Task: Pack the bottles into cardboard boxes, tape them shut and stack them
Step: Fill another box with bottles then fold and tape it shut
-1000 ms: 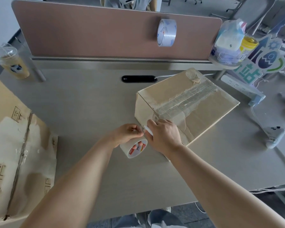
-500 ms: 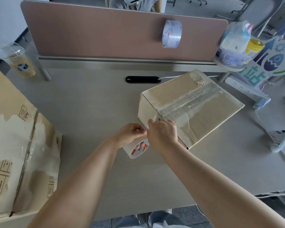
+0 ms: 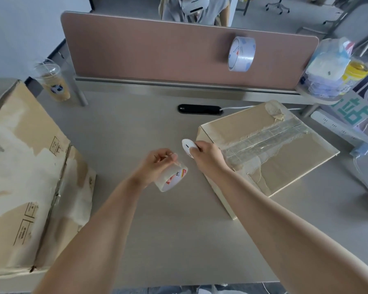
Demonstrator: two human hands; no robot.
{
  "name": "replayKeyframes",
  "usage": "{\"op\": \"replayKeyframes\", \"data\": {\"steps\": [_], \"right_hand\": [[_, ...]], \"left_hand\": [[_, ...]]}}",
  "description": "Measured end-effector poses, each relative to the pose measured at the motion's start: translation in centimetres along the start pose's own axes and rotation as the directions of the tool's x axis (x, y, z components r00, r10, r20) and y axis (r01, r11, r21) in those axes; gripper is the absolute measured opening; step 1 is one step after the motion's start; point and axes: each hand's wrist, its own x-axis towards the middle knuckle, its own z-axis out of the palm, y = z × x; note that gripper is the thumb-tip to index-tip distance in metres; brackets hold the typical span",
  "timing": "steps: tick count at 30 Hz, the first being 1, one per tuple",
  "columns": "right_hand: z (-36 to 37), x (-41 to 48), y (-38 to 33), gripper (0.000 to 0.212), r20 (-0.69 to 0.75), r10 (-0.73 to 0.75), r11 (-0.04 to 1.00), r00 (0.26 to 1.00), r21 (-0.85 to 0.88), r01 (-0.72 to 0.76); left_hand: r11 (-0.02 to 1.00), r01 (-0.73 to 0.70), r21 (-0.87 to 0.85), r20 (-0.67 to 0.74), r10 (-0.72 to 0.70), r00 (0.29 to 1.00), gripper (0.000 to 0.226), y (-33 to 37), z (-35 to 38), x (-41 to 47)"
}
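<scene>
A closed cardboard box lies on the desk at the right, clear tape running along its top seam. My left hand holds a roll of clear tape just left of the box's near corner. My right hand pinches a small white oval cutter beside that corner. A second, larger closed cardboard box with torn paper patches lies at the left edge. No bottles are visible.
Another tape roll hangs on the brown divider. An iced drink cup stands back left. A bag of tissues and a yellow-lidded can sit back right, with a power strip. A person sits behind the divider.
Both hands have come away from the box's front edge. The right hand now holds the white cutter up in view; the left hand has lifted the tape roll leftward.
</scene>
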Motion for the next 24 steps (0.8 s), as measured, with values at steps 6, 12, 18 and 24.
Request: {"op": "replayKeyframes", "data": {"steps": [6, 12, 18, 24], "right_hand": [[1.0, 0.8, -0.2, 0.041, 0.069, 0.011, 0.949, 0.998, 0.314, -0.032], [0.3, 2.1, -0.6, 0.064, 0.08, -0.028, 0.902, 0.996, 0.431, -0.009], [-1.1, 3.6, -0.7, 0.032, 0.101, -0.095, 0.86, 0.99, 0.509, 0.031], [-4.7, 7.1, 1.1, 0.033, -0.103, -0.234, 0.97, 0.967, -0.096, 0.225]], "left_hand": [[0.997, -0.02, 0.068, -0.052, 0.024, 0.998, 0.019, 1.2, -0.1, 1.2], [0.995, -0.003, 0.095, -0.042, 0.007, 0.999, 0.018, 1.8, -0.3, 2.9], [0.968, -0.054, 0.246, 0.098, 0.03, 0.995, 0.046, 3.6, -1.0, 5.1], [0.954, -0.099, 0.284, 0.03, 0.094, 0.995, 0.093, 2.5, -2.0, 7.3]]}}
